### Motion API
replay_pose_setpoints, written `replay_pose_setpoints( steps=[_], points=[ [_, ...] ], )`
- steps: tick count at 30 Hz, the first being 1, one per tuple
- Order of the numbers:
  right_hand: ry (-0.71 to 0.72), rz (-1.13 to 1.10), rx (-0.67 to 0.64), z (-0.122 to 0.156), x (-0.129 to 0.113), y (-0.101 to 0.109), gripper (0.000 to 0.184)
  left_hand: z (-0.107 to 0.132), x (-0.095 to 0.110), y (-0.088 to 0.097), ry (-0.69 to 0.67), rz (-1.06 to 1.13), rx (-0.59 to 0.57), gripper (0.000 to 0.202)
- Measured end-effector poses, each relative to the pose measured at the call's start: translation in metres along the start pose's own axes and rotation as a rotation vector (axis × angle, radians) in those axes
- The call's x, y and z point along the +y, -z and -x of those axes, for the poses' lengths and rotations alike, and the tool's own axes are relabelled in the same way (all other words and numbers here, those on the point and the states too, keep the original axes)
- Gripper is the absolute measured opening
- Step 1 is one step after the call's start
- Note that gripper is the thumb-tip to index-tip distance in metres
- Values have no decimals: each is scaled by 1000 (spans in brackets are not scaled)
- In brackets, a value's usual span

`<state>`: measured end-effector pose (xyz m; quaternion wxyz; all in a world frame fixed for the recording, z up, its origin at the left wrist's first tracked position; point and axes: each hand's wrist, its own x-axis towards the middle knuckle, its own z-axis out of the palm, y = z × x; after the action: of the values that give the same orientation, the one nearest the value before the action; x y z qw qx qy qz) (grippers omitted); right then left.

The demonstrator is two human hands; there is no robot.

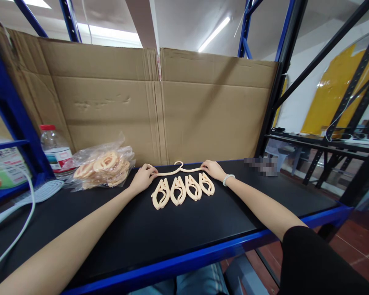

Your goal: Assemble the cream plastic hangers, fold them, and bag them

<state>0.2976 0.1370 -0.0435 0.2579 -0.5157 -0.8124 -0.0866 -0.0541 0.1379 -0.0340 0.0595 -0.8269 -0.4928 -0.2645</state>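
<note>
An unfolded cream hanger (180,169) lies near the back of the black tabletop, its hook pointing away from me. My left hand (144,178) is closed on the hanger's left end, and my right hand (213,169), with a beaded bracelet at the wrist, pinches its right end. In front of it several folded hangers of the same cream colour sit in a row, among them a leftmost folded hanger (161,194) and a rightmost folded hanger (206,184). Neither hand touches that row.
Left of my left hand is a clear plastic bag (104,166) of folded hangers. Behind it stands a red-capped bottle (58,149); a pale flat-headed tool (46,191) and a white cable (30,209) lie at far left. Cardboard (110,106) walls the back. A blue rail (172,267) edges the front.
</note>
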Motion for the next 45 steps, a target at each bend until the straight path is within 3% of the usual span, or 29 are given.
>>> replay_pose_setpoints(
  steps=[14, 22, 27, 32, 37, 45],
  points=[
    [0, 49, 8, 1, -3, 2, 15, -1, 0, 1, -42, 44, 60, 14],
    [0, 88, 91, 3, -10, 7, 18, -2, 1, 4, 0, 69, 155, 14],
    [-30, 89, 185, 5, -18, 19, 21, -6, 15, 18, 40, 158, 297, 12],
    [-45, 80, 254, 3, -24, 31, 23, -9, 32, 41, 39, 213, 338, 14],
    [-39, 66, 287, 10, -34, 40, 23, 6, 34, 51, 28, 258, 334, 12],
    [8, -22, 294, 42, -65, 48, 17, 41, 38, 51, 48, 526, 177, 11]
  ],
)
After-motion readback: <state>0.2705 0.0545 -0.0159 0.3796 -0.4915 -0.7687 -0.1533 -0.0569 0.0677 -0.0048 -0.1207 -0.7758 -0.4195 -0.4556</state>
